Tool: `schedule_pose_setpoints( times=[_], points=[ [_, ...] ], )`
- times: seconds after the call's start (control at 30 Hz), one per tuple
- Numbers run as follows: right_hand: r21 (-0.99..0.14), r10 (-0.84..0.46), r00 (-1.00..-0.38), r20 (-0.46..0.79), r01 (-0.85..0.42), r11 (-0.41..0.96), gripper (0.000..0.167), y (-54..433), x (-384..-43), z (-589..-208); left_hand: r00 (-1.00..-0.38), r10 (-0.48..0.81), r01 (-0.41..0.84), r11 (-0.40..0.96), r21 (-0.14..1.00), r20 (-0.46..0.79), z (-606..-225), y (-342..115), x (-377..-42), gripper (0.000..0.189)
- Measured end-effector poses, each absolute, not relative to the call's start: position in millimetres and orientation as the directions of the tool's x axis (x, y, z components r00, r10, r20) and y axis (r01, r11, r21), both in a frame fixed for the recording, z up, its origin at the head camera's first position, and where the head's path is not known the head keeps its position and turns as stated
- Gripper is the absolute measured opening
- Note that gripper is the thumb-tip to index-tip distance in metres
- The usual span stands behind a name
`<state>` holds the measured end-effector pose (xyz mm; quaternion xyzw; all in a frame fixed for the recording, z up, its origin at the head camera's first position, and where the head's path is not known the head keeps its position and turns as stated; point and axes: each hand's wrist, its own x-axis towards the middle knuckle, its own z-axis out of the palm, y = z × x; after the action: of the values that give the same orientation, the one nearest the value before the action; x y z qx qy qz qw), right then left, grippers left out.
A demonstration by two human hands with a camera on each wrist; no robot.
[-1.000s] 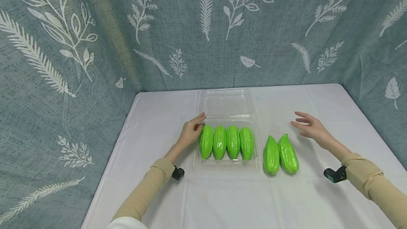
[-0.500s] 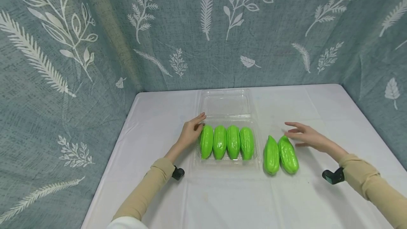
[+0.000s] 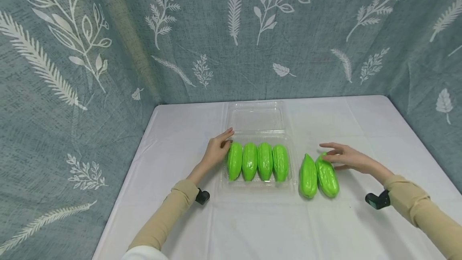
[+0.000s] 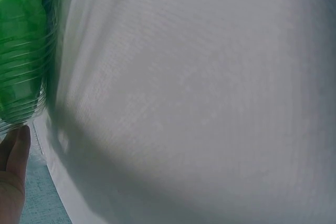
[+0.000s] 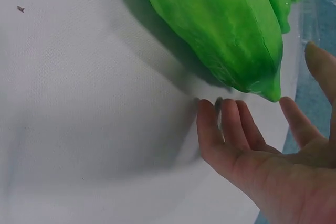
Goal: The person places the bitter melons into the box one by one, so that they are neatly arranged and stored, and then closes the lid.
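A green ridged vegetable point(image 3: 328, 177) is seen right of centre in the frame, laid on the tabletop point(image 3: 187, 127) with its pointed end toward the top. That end is partly covered in the head view by the fingers of the right hand point(image 3: 348, 159). In the right wrist view the fingers are seen slightly bent and spread around the tip; the grip is left wide and nothing is held. Whether the tip is touched cannot be told.

A second green vegetable point(image 3: 308, 177) is placed just beside the first, on its left. Farther left, near the centre, a clear plastic box point(image 3: 257, 178) is filled with a row of four green vegetables point(image 3: 265, 161) set side by side. Its clear lid point(image 3: 257, 117) is folded back toward the upper edge of the tabletop.

The box is touched at its left side by the left hand point(image 3: 214, 149), whose grip is loose, with the fingers extended along the edge.

Beige sleeves point(image 3: 169, 208) are worn on both arms, and a small black device point(image 3: 203, 197) is seen at each wrist. The tabletop is covered in white and backed by a blue-grey curtain point(image 3: 202, 23) printed with white leaves.
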<state>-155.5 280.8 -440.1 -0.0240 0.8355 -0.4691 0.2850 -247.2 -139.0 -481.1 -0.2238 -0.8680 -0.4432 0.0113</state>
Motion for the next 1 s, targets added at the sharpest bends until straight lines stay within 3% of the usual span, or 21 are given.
schedule_pose_setpoints(
  times=[1.0],
  points=[
    [-0.752, -0.344, -0.799, -0.493, 0.193, 0.63, 0.067, 274.4, -154.4, -441.0, -0.906, 0.368, 0.381, 0.501, 0.777, 0.208, -480.9, -138.8, -246.9, 0.039]
  ],
)
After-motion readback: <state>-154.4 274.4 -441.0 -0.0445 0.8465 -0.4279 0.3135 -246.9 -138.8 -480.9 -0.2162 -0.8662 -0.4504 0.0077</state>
